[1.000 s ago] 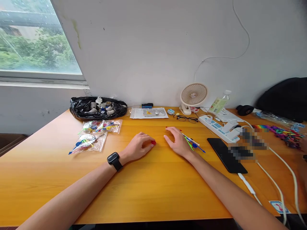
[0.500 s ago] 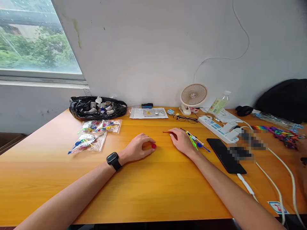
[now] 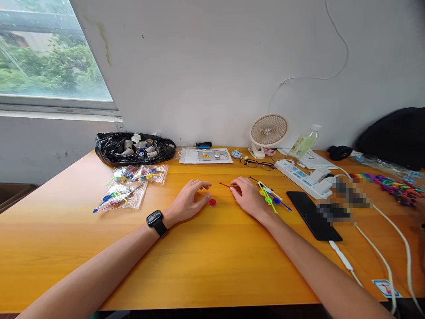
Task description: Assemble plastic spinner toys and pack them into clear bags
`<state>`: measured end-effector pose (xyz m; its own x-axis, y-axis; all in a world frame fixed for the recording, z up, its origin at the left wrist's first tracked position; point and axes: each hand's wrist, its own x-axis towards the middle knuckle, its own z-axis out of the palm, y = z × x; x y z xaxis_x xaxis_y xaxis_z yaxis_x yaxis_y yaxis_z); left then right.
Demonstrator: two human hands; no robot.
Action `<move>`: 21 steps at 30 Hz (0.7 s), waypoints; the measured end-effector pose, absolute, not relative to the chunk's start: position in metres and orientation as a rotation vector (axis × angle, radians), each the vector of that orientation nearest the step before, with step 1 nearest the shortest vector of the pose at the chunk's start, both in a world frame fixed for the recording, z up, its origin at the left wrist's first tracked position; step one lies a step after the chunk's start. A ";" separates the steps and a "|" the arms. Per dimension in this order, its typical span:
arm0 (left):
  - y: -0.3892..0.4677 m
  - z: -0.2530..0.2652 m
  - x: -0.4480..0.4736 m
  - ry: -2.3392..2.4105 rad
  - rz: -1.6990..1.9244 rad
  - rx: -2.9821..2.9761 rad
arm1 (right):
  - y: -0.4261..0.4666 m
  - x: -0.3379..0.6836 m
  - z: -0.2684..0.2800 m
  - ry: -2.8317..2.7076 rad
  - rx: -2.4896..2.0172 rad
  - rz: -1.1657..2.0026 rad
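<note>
A small round red plastic piece [image 3: 212, 202] lies on the wooden table, just right of my left thumb. My left hand [image 3: 191, 198], with a black watch on its wrist, is open, its fingers and thumb apart. My right hand [image 3: 248, 195] pinches a thin red plastic stick [image 3: 226, 184] whose pointed end sticks out to the left. Under and beside the right hand lie several thin plastic sticks [image 3: 272, 199] in green, white, blue and black, partly hidden by the hand.
Clear bags of similar coloured pieces [image 3: 121, 195] lie at left, before a black plastic bag [image 3: 106, 153]. At the back stand a small fan [image 3: 268, 130], glasses [image 3: 257, 164] and a bottle [image 3: 303, 144]. A power strip [image 3: 299, 178] and a black phone [image 3: 310, 215] with cables sit at right.
My left fingers have opened and moved off the round red piece, which stays on the table. My right hand has shifted slightly left with the red stick, now showing more of it.
</note>
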<state>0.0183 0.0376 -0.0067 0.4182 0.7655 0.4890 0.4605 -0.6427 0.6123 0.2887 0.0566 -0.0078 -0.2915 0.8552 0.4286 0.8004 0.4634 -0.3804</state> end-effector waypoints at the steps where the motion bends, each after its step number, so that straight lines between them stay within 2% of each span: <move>1: 0.038 -0.007 0.018 1.053 1.088 2.289 | 0.055 0.287 -0.007 -2.142 -1.379 0.131; 6: 0.038 -0.004 0.019 1.073 1.094 2.274 | 0.047 0.277 -0.001 -2.134 -1.328 0.212; 15: 0.034 -0.001 0.020 0.889 1.112 2.310 | 0.015 0.237 0.008 -1.902 -0.967 0.864; 21: 0.031 0.006 0.019 0.883 1.007 2.317 | 0.020 0.240 0.002 -1.782 -1.004 0.920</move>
